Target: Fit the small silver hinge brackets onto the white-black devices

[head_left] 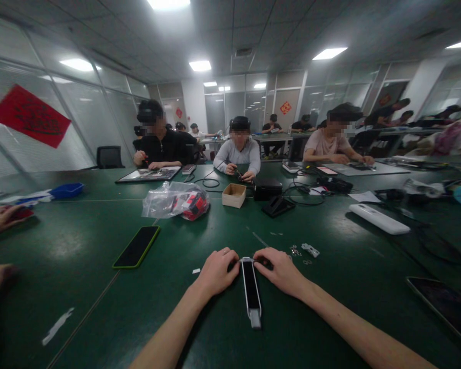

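Observation:
A slim white device (251,289) with a long black face lies on the green table in front of me, its grey tip toward me. My left hand (218,269) is closed, with thumb and fingers pinching the left side of its far end. On the opposite side, my right hand (278,269) grips the same end with bent fingers. The fingertips partly hide that end. Just beyond my right hand are several small rings (295,250) and a white plastic piece (310,250). A small white scrap (195,271) sits left of my left hand.
A green-edged phone (137,247) lies to the left, a dark phone (445,307) at the right edge. Farther off are a plastic bag (157,200), a small box (234,197), cables and a white case (378,219). Another person's hands (2,220) reach in from the left.

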A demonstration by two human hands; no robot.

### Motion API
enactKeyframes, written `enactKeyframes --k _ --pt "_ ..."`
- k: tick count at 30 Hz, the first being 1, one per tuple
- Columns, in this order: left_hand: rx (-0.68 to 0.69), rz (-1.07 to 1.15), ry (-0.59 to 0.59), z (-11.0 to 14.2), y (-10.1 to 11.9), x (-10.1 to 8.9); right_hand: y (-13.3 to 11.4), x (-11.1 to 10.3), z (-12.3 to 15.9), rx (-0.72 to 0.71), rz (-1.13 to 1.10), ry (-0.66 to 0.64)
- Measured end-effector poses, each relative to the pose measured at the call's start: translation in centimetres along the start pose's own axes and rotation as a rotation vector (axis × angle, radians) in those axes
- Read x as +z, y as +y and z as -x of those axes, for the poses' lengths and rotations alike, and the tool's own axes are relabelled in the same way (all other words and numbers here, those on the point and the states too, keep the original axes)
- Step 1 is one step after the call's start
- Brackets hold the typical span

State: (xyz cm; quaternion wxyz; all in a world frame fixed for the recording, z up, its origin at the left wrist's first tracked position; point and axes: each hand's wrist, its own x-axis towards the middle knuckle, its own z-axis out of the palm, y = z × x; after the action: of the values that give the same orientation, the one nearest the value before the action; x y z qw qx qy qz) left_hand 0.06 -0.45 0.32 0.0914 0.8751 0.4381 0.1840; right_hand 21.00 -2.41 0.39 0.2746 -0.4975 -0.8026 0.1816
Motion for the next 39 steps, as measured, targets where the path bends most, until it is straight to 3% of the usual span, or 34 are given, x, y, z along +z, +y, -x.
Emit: enactKeyframes --k 39 --pt "-0.01 0.01 -0.009 -0.04 0.06 -0.07 -0.09 0.02 0.1 -0.001 -0.027 0.014"
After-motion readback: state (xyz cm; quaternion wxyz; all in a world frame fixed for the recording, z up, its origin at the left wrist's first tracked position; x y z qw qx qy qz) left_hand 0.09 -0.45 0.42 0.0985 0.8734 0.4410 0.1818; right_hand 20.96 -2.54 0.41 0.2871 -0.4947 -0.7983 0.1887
